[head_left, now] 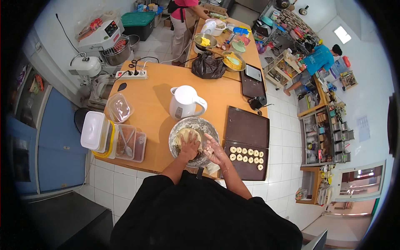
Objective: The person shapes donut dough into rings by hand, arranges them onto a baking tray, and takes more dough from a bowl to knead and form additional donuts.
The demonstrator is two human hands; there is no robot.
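Note:
A large metal bowl (200, 122), its inside smeared with flour, stands near the table's front edge. In it lies a pale lump of dough (181, 135), toward the bowl's left side. My left hand (190, 146) presses down on the dough with its fingers spread. At the bowl's right side is my right hand (215, 151), fingers apart and coated with bits of flour or dough; nothing shows in its grasp. Just behind the bowl stands a white electric kettle (185, 104).
Right of the bowl, a dark baking tray (260, 173) bears several dough rings (244, 154), with another tray (248, 127) behind. Plastic containers (95, 129) stand at the left, a power strip (131, 75) and black plastic bag (208, 66) farther back. Two people work beyond.

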